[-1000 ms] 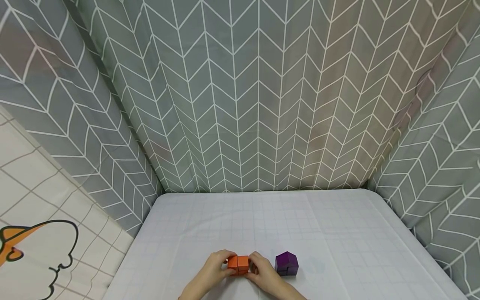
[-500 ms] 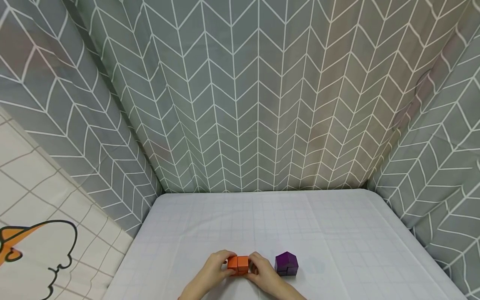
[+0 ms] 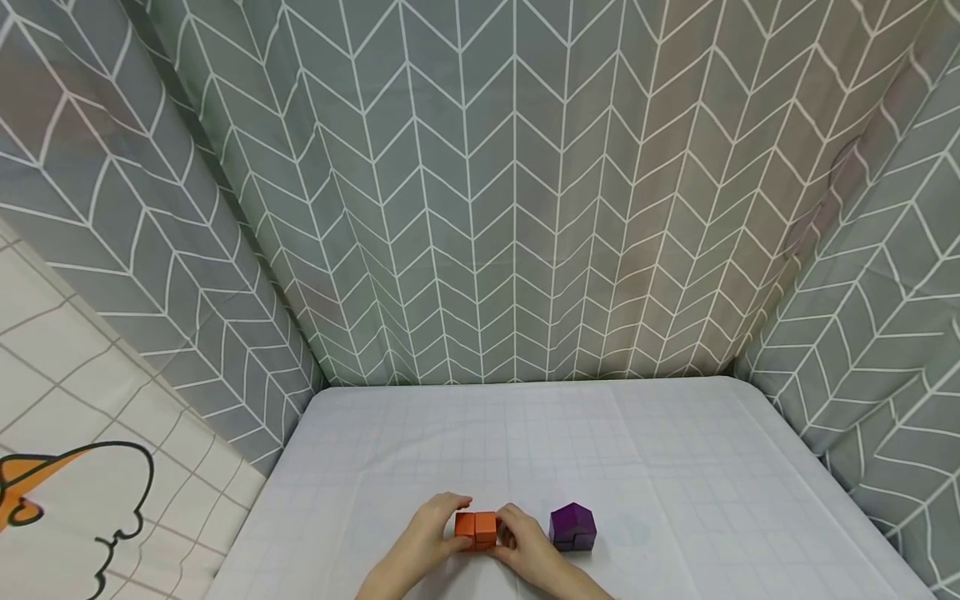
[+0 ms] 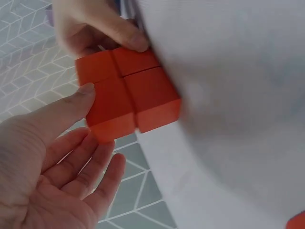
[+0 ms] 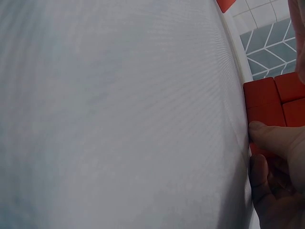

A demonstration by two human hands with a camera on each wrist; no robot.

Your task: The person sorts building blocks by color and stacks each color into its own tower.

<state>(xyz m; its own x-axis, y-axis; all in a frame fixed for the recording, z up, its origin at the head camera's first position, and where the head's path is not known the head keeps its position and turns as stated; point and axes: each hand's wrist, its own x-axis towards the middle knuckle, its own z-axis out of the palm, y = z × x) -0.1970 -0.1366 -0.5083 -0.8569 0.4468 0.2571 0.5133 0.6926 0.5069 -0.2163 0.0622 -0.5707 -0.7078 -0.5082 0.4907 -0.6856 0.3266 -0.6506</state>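
An orange block [image 3: 476,529] made of smaller cubes, with seams between them, sits on the white-covered table between both hands. My left hand [image 3: 426,537] is at its left side: the thumb overlaps the front face, while the index finger stands off the top left corner. In the left wrist view the other fingers of the left hand [image 4: 71,167] are loosely spread by the block's edge. On the opposite side, my right hand [image 3: 528,546] pinches the block, its thumb [image 5: 271,136] lying on the seamed front face and its fingers at the right side.
A purple block [image 3: 573,527] with seams stands right of my right hand. The white tablecloth [image 3: 525,442] spreads behind the hands. Grey chevron curtains [image 3: 517,208] enclose the back and sides, and a white checked cloth [image 3: 97,367] with a cartoon print hangs at the left.
My left fingers have lifted away from the orange block's upper left edge, widening the gap to the thumb. The right hand and both blocks stay where they were.
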